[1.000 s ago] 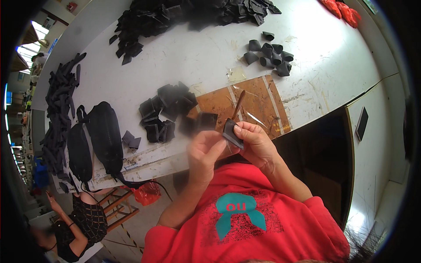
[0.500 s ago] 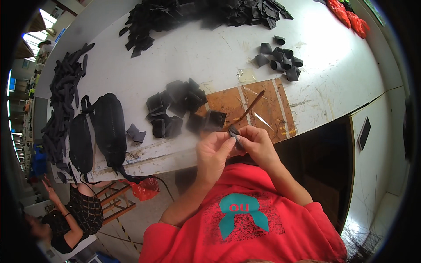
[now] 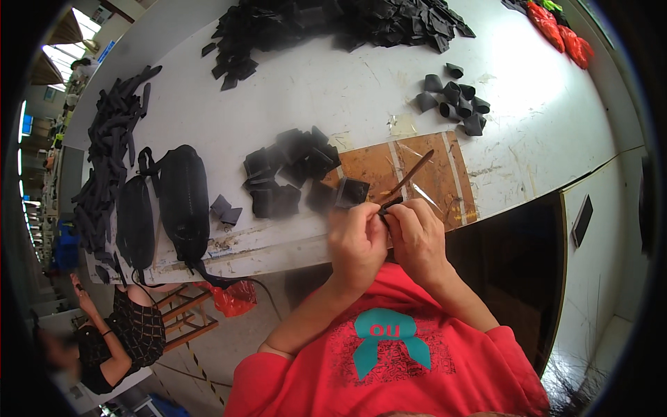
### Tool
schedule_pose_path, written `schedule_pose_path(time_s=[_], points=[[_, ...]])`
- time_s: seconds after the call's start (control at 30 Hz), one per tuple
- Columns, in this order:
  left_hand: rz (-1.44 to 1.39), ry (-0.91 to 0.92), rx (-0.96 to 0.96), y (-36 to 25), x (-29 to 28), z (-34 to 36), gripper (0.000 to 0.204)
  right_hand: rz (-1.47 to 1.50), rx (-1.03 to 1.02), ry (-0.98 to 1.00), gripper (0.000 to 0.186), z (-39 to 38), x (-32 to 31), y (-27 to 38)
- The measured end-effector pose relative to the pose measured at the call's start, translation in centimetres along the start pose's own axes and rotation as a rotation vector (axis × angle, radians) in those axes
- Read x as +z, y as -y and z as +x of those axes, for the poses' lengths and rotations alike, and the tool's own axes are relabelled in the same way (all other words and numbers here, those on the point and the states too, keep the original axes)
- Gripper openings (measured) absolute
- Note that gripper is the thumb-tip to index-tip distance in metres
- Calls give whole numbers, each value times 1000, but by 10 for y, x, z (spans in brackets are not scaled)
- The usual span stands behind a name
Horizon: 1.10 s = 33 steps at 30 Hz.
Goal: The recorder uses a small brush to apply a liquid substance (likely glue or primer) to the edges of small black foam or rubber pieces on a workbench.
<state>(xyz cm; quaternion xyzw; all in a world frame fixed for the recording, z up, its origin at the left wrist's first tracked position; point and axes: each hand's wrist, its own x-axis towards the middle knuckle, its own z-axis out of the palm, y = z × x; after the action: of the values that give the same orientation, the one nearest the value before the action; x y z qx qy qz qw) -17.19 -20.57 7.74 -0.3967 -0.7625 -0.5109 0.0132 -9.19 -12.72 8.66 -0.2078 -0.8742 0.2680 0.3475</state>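
Two bare hands meet at the near edge of the desk [image 3: 333, 90], seen from the head camera looking down. Both forearms rise from a red shirt [image 3: 389, 368] at the lower edge and bend inward so the hands press side by side. The left hand [image 3: 358, 240] is curled, knuckles up, its fingers folded around the near side of a small black piece [image 3: 390, 204]. The right hand [image 3: 417, 233] is likewise closed, thumb and fingertips pinching the same black piece from the right. That piece sits between the two hands, just above the desk's near edge and over the near rim of a brown board [image 3: 424, 174] that lies flat on the desk. A thin brown stick [image 3: 410, 174] slants up and to the right from the hands across the board; which hand grips it cannot be told.

Just left of the board lies a loose heap of black pieces [image 3: 285, 174]. Farther right is a smaller cluster of curled black pieces [image 3: 455, 97], and along the far edge a large black pile [image 3: 333, 24]. On the left sit two black bags [image 3: 163, 205] beside a long row of black strips [image 3: 104, 153]. Another person [image 3: 114, 333] is below the desk at the lower left.
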Motion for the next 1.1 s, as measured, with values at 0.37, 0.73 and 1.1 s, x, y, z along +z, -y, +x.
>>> schedule_pose_path(time_s=[0.37, 0.73, 1.1], points=[[-749, 181, -599, -12, -11, 7, 11, 419, 334, 77, 12, 1, -13, -2], [-1124, 254, -821, -8, -18, 20, 18, 136, 277, -42, 15, -2, -8, 0], [-739, 108, -284, -25, -16, 27, 17, 1631, 860, 354, 15, 20, -37, -4]])
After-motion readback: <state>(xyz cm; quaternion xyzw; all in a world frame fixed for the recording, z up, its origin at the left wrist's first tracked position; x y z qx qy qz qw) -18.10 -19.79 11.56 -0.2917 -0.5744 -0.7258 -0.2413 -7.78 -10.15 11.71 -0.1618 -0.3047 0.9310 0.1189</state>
